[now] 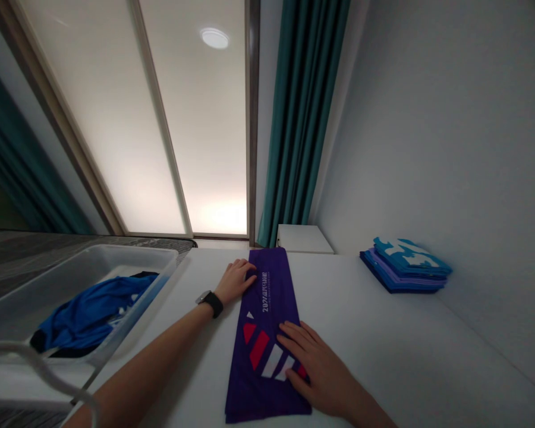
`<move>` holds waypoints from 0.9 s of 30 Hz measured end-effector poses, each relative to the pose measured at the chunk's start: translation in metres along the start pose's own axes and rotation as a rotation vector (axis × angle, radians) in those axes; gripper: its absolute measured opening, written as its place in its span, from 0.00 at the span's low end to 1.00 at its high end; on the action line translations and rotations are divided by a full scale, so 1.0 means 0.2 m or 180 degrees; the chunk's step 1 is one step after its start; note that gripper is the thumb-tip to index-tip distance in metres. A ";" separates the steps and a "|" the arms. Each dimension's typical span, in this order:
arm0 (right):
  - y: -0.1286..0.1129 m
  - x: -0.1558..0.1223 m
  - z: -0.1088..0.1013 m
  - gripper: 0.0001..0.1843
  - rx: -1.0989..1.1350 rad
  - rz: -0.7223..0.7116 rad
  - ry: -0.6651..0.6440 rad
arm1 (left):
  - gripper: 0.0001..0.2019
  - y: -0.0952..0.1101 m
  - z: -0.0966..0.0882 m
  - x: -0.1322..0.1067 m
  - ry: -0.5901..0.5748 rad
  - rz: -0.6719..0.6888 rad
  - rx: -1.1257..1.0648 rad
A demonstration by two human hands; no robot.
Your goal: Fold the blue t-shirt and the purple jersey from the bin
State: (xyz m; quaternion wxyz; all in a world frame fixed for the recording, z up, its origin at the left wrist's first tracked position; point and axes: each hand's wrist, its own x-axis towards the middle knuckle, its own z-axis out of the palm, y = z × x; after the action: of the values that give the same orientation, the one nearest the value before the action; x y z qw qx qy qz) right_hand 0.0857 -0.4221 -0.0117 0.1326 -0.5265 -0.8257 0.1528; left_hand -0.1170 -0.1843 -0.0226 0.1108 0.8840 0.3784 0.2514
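A purple garment (267, 297) folded into a long narrow strip lies on the white table (383, 333), with white lettering and red and white stripes on it. My left hand (235, 280), with a black watch on the wrist, rests flat on the strip's far left edge, fingers stretched out. Nearer to me, my right hand (316, 368) lies flat on the striped part, fingers spread. Neither hand grips anything.
A clear plastic bin (160, 261) at the left holds crumpled blue clothing (93, 309). A stack of folded blue and purple garments (405, 264) sits at the far right by the wall. Teal curtains (303, 119) and a small white cabinet (303, 239) stand behind the table.
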 end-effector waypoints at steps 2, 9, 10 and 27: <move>0.00 0.00 0.00 0.30 -0.0011 -0.0014 -0.0002 | 0.14 0.07 -0.03 -0.09 -0.0196 0.0458 0.0071; 0.00 0.00 0.01 0.30 -0.0036 -0.0045 0.0046 | 0.30 0.19 -0.03 -0.36 -0.0686 0.0874 0.0188; 0.01 0.00 0.01 0.31 -0.0038 -0.0054 0.0052 | 0.30 0.19 -0.03 -0.37 -0.0702 0.0880 0.0217; -0.16 -0.03 0.07 0.08 -0.0423 -0.0785 0.0031 | 0.03 0.48 -0.18 -0.60 -0.1097 0.2134 -0.0340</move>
State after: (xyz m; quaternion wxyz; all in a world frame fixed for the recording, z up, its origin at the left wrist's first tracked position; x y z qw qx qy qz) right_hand 0.0562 -0.4427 -0.0122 0.1192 -0.4294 -0.8918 0.0777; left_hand -0.1480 -0.3368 0.0005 0.1302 0.9810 0.0304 0.1407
